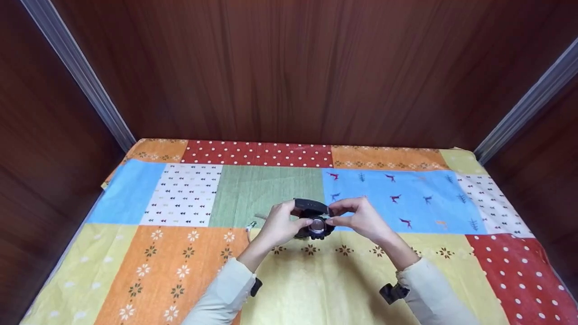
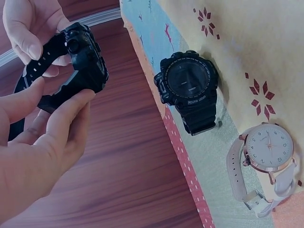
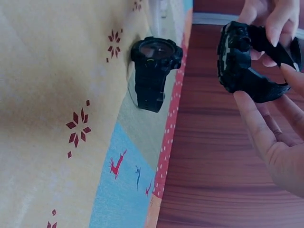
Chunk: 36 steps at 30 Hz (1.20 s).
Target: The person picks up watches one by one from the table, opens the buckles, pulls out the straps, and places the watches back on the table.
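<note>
Both hands hold a black wristwatch (image 1: 311, 206) above the table, its strap bent into a loop. My left hand (image 1: 281, 224) grips one side, a fingertip against the case in the left wrist view. My right hand (image 1: 360, 219) pinches the other side of the strap between thumb and fingers. The case (image 3: 233, 57) faces down toward the cloth, and a round shiny disc shows from above. Under the hands a second black sport watch (image 2: 187, 85) lies face up, mostly hidden in the head view. Left of it lies a watch with a white dial and pale strap (image 2: 269, 147).
A patchwork tablecloth (image 1: 180, 271) with coloured squares covers the table. Brown wood-grain panels (image 1: 280, 72) rise behind it and at both sides, with grey metal strips at the corners. Small black cameras (image 1: 393, 293) sit on the wrists by the pale sleeves (image 1: 435, 293).
</note>
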Each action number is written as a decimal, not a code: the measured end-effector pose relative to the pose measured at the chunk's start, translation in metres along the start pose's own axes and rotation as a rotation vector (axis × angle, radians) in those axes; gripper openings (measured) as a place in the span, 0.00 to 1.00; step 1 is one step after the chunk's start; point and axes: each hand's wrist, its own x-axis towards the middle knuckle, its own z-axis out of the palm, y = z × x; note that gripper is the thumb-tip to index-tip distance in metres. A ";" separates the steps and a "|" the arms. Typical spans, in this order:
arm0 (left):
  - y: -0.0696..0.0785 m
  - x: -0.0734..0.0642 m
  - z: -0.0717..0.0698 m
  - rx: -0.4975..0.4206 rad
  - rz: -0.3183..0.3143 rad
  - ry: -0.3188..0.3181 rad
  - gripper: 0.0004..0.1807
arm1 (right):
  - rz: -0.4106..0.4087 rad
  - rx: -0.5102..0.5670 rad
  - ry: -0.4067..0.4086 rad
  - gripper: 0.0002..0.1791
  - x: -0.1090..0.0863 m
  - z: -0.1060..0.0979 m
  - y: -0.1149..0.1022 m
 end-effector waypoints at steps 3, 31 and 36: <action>0.000 0.000 0.001 0.012 0.004 -0.002 0.13 | 0.000 -0.010 -0.001 0.13 0.000 0.001 0.000; 0.000 0.000 0.007 -0.031 -0.013 -0.024 0.13 | 0.099 -0.019 -0.011 0.12 -0.002 0.003 -0.015; -0.001 -0.002 0.008 -0.036 -0.010 -0.027 0.12 | 0.116 0.030 -0.021 0.13 0.000 0.002 -0.004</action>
